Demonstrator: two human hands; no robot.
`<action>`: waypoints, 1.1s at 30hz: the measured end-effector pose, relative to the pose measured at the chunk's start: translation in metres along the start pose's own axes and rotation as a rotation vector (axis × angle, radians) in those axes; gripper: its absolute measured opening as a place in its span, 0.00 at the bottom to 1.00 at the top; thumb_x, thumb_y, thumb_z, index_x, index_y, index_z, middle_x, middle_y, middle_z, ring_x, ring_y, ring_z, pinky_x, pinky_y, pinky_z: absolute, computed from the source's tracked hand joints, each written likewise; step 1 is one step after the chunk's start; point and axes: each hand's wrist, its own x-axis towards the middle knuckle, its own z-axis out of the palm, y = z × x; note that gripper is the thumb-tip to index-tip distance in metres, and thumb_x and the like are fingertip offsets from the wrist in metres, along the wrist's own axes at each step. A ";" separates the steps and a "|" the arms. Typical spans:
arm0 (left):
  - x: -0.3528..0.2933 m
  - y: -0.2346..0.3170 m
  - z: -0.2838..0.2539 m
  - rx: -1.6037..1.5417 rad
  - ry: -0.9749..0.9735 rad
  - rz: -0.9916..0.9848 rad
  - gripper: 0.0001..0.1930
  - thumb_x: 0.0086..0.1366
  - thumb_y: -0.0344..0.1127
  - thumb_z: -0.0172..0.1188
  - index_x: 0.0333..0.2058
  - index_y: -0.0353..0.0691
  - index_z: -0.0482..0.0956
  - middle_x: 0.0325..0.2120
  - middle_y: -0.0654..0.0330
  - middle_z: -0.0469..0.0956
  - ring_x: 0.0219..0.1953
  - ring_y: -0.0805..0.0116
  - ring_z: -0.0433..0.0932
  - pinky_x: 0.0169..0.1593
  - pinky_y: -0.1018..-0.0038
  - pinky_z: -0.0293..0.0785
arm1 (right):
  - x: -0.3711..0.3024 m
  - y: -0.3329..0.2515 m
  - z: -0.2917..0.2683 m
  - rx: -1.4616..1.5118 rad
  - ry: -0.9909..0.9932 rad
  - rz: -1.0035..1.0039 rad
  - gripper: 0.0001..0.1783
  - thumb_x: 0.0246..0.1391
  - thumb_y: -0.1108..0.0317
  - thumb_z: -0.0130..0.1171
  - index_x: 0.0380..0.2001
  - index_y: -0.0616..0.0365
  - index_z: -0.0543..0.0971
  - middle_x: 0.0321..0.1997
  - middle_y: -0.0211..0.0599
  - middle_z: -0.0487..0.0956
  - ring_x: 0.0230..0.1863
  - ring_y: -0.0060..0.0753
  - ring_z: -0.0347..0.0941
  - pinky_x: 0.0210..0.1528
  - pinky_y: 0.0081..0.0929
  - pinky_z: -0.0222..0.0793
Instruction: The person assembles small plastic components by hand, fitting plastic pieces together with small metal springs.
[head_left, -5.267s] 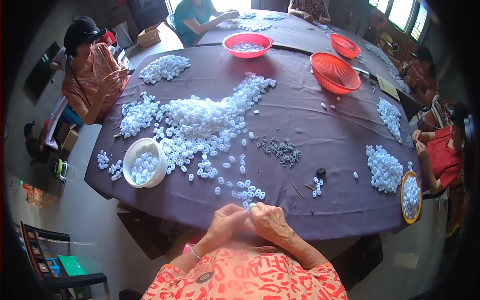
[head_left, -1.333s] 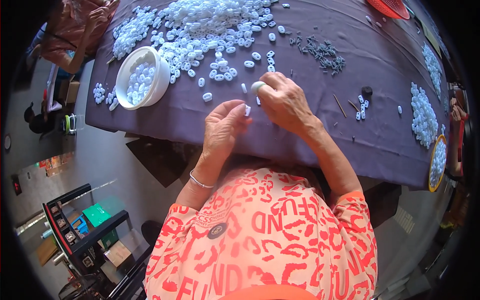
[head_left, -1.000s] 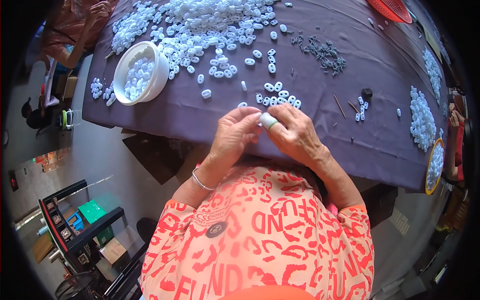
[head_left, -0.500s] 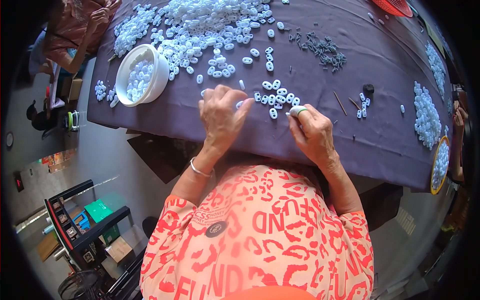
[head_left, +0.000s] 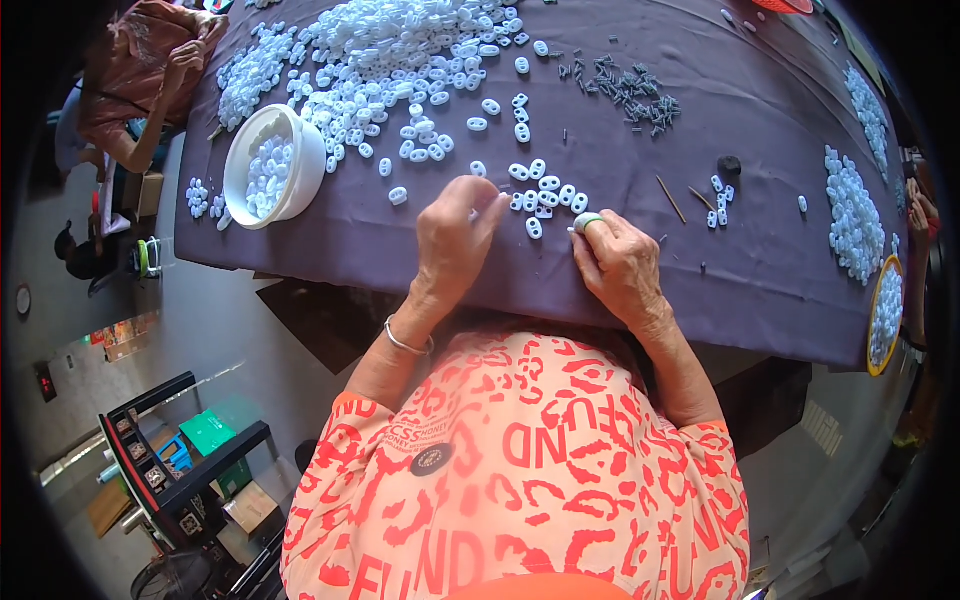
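My left hand (head_left: 452, 240) is just above the purple cloth, its thumb and fingers drawn together at the left side of a small cluster of white oval two-holed pieces (head_left: 548, 184). What sits in that pinch, if anything, is hidden. Right of the cluster, my right hand (head_left: 622, 262) is closed, thumb against forefinger, with a tiny pale tip showing at the fingertips. A green-and-white band (head_left: 587, 222) wraps one of its fingers. One loose white piece (head_left: 398, 196) lies to the left of my left hand, another (head_left: 534, 229) between the two hands.
A white tub (head_left: 312, 170) of pale pieces stands left, before a large heap of white pieces (head_left: 400, 45). Small dark grey pins (head_left: 630, 95) lie beyond my right hand, with thin brown sticks (head_left: 671, 199) nearer. A yellow-rimmed basket (head_left: 873, 330) is far right. Other people sit at both sides.
My left hand has moved slightly right, and its spread fingers have come together near the cluster. My right hand stays closed in nearly the same place. The whole view has shifted a little.
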 end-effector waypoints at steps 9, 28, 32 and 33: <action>-0.016 0.027 -0.022 -1.048 -0.193 -0.810 0.08 0.56 0.31 0.61 0.35 0.37 0.76 0.29 0.61 0.78 0.29 0.72 0.78 0.30 0.80 0.71 | 0.016 -0.024 -0.017 0.980 -0.133 0.521 0.07 0.53 0.68 0.57 0.29 0.61 0.75 0.22 0.26 0.73 0.21 0.14 0.66 0.23 0.13 0.61; -0.033 0.030 -0.022 -1.068 -0.109 -0.738 0.05 0.57 0.26 0.58 0.34 0.36 0.75 0.28 0.60 0.77 0.28 0.73 0.78 0.30 0.81 0.73 | 0.002 -0.022 0.003 0.816 -0.052 0.472 0.06 0.52 0.70 0.57 0.28 0.62 0.75 0.20 0.24 0.73 0.19 0.12 0.63 0.21 0.13 0.59; -0.039 0.024 -0.023 -1.117 -0.083 -0.829 0.07 0.57 0.28 0.59 0.34 0.35 0.75 0.28 0.61 0.77 0.29 0.73 0.77 0.32 0.80 0.72 | 0.004 -0.018 -0.002 0.575 -0.070 0.385 0.06 0.49 0.72 0.58 0.25 0.64 0.73 0.17 0.24 0.70 0.18 0.12 0.62 0.21 0.15 0.58; -0.040 0.024 -0.023 -1.121 -0.076 -0.833 0.07 0.56 0.28 0.59 0.35 0.36 0.75 0.27 0.61 0.77 0.29 0.74 0.77 0.32 0.80 0.72 | 0.005 -0.018 -0.003 0.577 -0.073 0.381 0.06 0.49 0.72 0.58 0.25 0.64 0.73 0.17 0.24 0.70 0.18 0.12 0.62 0.21 0.15 0.58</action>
